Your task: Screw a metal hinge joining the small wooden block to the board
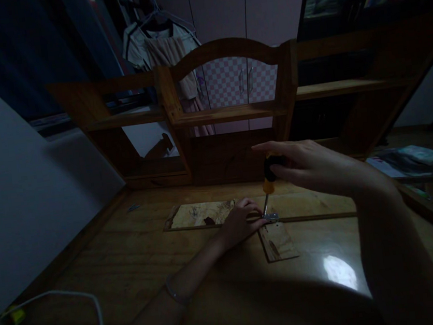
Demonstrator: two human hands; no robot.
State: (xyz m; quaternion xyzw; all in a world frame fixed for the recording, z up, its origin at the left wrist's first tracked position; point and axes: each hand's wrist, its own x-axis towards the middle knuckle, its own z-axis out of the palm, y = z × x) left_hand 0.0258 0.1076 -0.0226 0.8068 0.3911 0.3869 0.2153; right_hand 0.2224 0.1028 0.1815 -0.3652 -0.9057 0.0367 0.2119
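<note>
My right hand (310, 165) grips the black and orange handle of a screwdriver (268, 180), held upright with its tip down on a small metal bracket (271, 217). The bracket sits where a long wooden board (307, 205) meets a short wooden piece (277, 241) on the desk. Fingers curled, my left hand (241, 221) rests on the boards just left of the bracket, its fingertips pressing beside the screwdriver tip. A bracelet shows on my left wrist.
A wooden desk hutch (230, 111) with shelves stands at the back. White cable (75, 298) lies at the front left, a small screw-like item (133, 208) near the wall, and magazines (415, 160) on the right. Clothes hang behind.
</note>
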